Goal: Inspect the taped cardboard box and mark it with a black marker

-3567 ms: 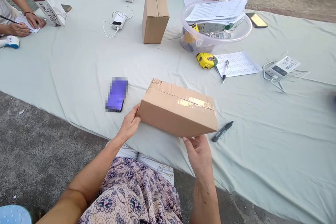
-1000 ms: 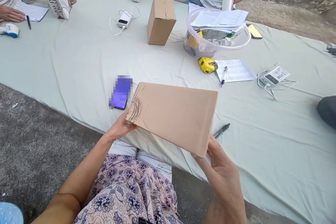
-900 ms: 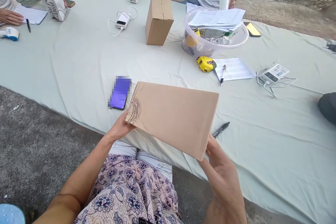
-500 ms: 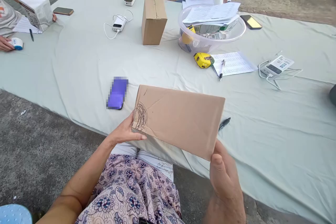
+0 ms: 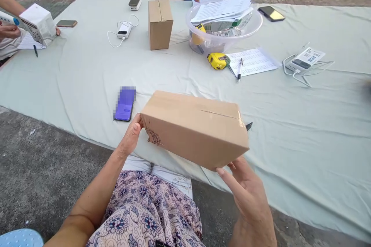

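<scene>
One tilted cardboard box [image 5: 188, 123], held in left hand [image 5: 129, 141] and right hand [image 5: 249, 191] over the tabletop's [image 5: 87, 77] six-o'clock edge.
Holding it at a slant seems the step in hand; the next move calls for steady support at both ends. Left fingers [image 5: 139, 119] press its nine-o'clock corner; right fingers [image 5: 241, 165], thumb apart, cradle four o'clock. Scribble [image 5: 153, 137] at eight spells nothing readable; lettering on the white carton [image 5: 40, 19] at ten and power bank [image 5: 304, 63] at two is too blurred.

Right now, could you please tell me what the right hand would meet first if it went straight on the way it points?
Most likely the held cardboard box: the right hand touches it at its lower right end, so contact is immediate. Depth beneath is unclear.
</scene>
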Available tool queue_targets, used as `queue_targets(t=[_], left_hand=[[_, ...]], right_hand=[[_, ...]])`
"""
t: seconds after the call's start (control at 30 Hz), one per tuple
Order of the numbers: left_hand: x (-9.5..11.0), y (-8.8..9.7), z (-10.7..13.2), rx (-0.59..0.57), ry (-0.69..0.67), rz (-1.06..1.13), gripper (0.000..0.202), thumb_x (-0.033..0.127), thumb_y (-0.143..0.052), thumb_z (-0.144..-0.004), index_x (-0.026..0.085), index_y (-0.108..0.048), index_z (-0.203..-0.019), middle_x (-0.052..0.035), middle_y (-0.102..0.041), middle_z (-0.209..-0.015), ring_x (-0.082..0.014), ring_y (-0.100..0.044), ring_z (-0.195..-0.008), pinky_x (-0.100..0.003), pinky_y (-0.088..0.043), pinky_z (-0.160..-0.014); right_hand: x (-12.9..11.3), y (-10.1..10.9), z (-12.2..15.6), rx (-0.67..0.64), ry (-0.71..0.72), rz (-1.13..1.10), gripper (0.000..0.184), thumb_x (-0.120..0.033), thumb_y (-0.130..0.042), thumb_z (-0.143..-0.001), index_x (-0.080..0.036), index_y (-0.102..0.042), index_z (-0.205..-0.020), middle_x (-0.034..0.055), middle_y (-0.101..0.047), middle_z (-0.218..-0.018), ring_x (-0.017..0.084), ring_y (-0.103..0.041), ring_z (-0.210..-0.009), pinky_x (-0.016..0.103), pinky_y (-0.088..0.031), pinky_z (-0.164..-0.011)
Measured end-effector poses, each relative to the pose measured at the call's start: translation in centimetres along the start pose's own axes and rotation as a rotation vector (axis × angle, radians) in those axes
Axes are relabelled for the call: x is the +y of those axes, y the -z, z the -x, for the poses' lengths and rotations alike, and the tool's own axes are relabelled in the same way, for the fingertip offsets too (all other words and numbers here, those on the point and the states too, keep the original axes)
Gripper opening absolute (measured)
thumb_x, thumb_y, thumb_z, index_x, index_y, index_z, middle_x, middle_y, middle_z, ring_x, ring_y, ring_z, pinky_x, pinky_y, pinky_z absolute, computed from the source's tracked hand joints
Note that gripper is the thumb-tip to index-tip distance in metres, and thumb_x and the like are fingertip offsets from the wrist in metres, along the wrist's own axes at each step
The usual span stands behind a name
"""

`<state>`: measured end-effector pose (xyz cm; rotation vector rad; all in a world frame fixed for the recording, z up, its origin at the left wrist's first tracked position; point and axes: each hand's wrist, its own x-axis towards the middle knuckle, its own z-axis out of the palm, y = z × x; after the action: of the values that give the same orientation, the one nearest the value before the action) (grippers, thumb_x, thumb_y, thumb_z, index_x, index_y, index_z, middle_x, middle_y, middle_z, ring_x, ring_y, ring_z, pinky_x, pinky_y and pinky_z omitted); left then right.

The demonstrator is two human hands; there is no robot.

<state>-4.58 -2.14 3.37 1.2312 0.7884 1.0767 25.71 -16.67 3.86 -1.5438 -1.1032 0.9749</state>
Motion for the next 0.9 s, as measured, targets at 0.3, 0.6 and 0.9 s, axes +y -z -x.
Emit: queue_targets(t=[0.3, 0.6, 0.9], left_hand=[[0.9, -1.6, -0.3, 0.042, 0.088, 0.032, 0.066, 0.075, -0.065, -0.086, 0.023, -0.064, -0.126, -0.0108, -0.068, -0.126, -0.0300, -0.062, -0.115, -0.039, -0.050, -0.096], [0.7, -2.5, 0.0, 0.040, 0.098, 0.107, 0.047, 0.052, -0.067, -0.089, 0.022, -0.067, -0.126, -0.0089, -0.071, -0.125, -0.0313, -0.062, -0.123, -0.040, -0.050, -0.101], [0.6, -1.5, 0.2, 0.050, 0.059, 0.061, 0.048, 0.047, -0.068, -0.083, 0.022, -0.065, -0.124, -0.0088, -0.069, -0.129, -0.0333, -0.059, -0.125, -0.042, -0.047, -0.103]], right_hand=[[0.3, 0.7, 0.2, 0.023, -0.015, -0.002, 0.050, -0.044, -0.073, -0.093, -0.041, -0.065, -0.142, 0.0045, -0.062, -0.151, 0.039, -0.049, -0.147, 0.058, -0.049, -0.113], [0.2, 0.2, -0.1, 0.077, 0.028, -0.089, 0.049, -0.041, -0.071, -0.097, -0.042, -0.062, -0.145, 0.0002, -0.050, -0.163, 0.038, -0.036, -0.157, 0.058, -0.041, -0.123], [-0.5, -0.1, -0.6, -0.049, 0.064, -0.147, 0.065, -0.069, -0.057, -0.096, -0.033, -0.058, -0.151, 0.0057, -0.050, -0.163, 0.042, -0.038, -0.155, 0.060, -0.037, -0.124]])
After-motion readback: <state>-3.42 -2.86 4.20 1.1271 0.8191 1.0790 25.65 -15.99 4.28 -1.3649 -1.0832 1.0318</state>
